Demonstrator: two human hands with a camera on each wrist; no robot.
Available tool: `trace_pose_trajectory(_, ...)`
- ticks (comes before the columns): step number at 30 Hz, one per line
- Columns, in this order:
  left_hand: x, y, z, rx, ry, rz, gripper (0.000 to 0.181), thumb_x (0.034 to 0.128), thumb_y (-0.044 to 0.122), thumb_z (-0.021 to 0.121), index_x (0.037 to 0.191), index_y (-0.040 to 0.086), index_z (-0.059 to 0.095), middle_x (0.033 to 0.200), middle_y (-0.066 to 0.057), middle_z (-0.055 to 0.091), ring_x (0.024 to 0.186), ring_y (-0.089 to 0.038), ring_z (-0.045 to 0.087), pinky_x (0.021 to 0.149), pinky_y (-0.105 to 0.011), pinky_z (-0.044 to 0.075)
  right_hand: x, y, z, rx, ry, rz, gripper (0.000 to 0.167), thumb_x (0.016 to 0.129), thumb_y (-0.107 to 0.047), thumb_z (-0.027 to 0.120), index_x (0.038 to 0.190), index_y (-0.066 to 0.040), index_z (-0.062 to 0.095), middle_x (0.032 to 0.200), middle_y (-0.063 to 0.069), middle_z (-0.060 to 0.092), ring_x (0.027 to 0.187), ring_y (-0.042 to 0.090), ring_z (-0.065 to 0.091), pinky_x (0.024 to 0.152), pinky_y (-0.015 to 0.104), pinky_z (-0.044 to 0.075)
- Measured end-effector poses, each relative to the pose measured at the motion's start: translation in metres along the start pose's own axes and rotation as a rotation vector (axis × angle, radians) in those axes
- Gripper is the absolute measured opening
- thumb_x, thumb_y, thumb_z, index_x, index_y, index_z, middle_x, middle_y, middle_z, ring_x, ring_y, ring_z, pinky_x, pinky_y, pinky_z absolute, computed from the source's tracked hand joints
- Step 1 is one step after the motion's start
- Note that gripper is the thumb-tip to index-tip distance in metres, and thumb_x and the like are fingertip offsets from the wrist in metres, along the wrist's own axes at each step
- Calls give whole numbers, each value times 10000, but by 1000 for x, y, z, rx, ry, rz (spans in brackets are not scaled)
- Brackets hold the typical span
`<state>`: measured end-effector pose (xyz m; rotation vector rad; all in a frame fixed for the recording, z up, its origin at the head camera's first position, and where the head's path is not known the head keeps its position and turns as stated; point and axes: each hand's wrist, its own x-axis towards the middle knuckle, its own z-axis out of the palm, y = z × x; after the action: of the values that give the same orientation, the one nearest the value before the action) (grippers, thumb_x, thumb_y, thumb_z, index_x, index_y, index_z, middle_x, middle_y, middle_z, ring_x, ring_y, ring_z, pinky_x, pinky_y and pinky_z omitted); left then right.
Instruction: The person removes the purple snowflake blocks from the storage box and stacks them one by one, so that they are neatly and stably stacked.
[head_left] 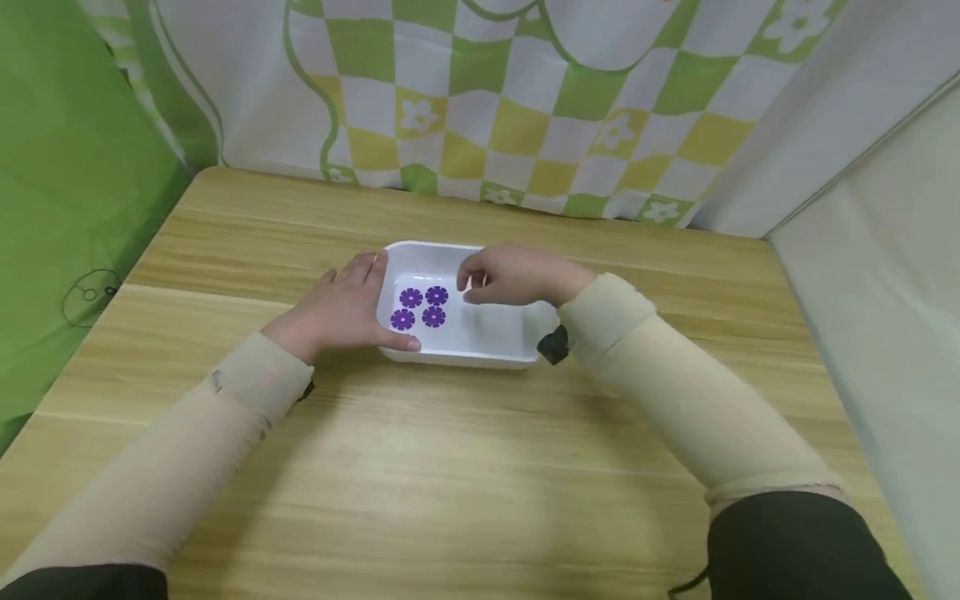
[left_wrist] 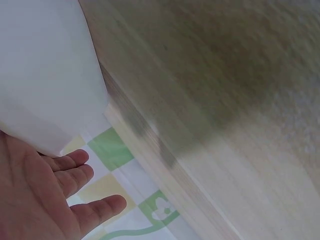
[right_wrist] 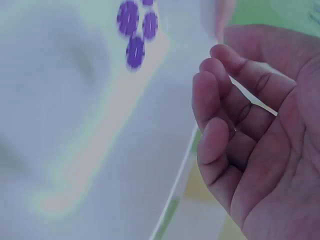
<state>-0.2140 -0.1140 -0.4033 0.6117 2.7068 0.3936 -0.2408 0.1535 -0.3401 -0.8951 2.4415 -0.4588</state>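
A white rectangular tray (head_left: 480, 333) sits on the wooden table. Several purple notched plastic discs, shaped like snowflakes, lie at its left end; one disc (head_left: 433, 317) is nearest the tray's middle, and the right wrist view shows another disc (right_wrist: 135, 52). My left hand (head_left: 348, 304) rests against the tray's left side, thumb over the front rim; three of its straight fingers (left_wrist: 99, 212) show beside the wall. Over the tray's back part, to the right of the discs, hovers my right hand (head_left: 513, 275). Its fingers (right_wrist: 210, 92) are loosely bent, with nothing visible between them.
The wooden table (head_left: 420, 467) extends around the tray. A green and yellow checked curtain (head_left: 517, 108) hangs along its back edge. Green cloth (head_left: 67, 183) is at the left, a pale wall (head_left: 877, 250) at the right. A thin black wire (head_left: 90, 296) shows by the left edge.
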Motion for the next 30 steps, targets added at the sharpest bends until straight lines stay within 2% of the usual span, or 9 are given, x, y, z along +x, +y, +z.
trace_pose_trajectory(3,1,-3,-1,5,4,3,1514,676,898,679,1615,-76,0,1684,-293,59,1559,-428,49,1206,-683,74,28,-17,3,-50,-84,-48,192,992,-139,645,1146,-51,721,1017,62,688,943,206,610,863,339,511)
trace_pose_trajectory(7,-1,-5,-2,13,2,9,1517,672,908,669,1613,-84,12,1682,-297,62,1558,-432,45,1200,-696,83,55,-27,12,-111,-158,-92,182,980,-132,682,1142,-61,723,1002,49,689,910,178,599,847,299,500)
trace_pose_trajectory(12,-2,-3,-1,17,1,23,1512,678,915,654,1613,-81,5,1686,-289,59,1560,-423,45,1201,-693,104,70,-34,23,-220,-220,-160,243,960,-112,719,1201,-82,722,1021,50,698,920,178,605,866,298,501)
trace_pose_trajectory(15,-1,-2,-1,18,3,27,1510,677,916,653,1616,-74,6,1687,-286,56,1561,-417,47,1204,-689,108,76,-37,27,-231,-250,-195,292,936,-115,753,1224,-83,716,1053,57,709,955,187,615,903,300,500)
trace_pose_trajectory(18,1,0,-1,24,8,29,1503,680,906,664,1616,-79,20,1685,-288,69,1561,-415,60,1200,-692,119,81,-38,31,-219,-260,-218,333,918,-148,785,1235,-78,712,1086,57,719,983,181,625,938,292,492)
trace_pose_trajectory(22,2,1,-2,23,14,35,1495,686,894,675,1613,-87,31,1682,-291,87,1559,-413,77,1194,-700,134,87,-38,37,-225,-263,-209,317,900,-173,807,1187,-68,724,1081,47,722,982,174,630,944,283,492)
trace_pose_trajectory(30,1,1,-2,30,9,30,1490,692,884,683,1614,-83,23,1682,-286,93,1560,-406,86,1197,-693,142,98,-34,49,-246,-214,-247,282,900,-135,788,1153,-50,695,1067,65,713,987,191,634,939,281,497)
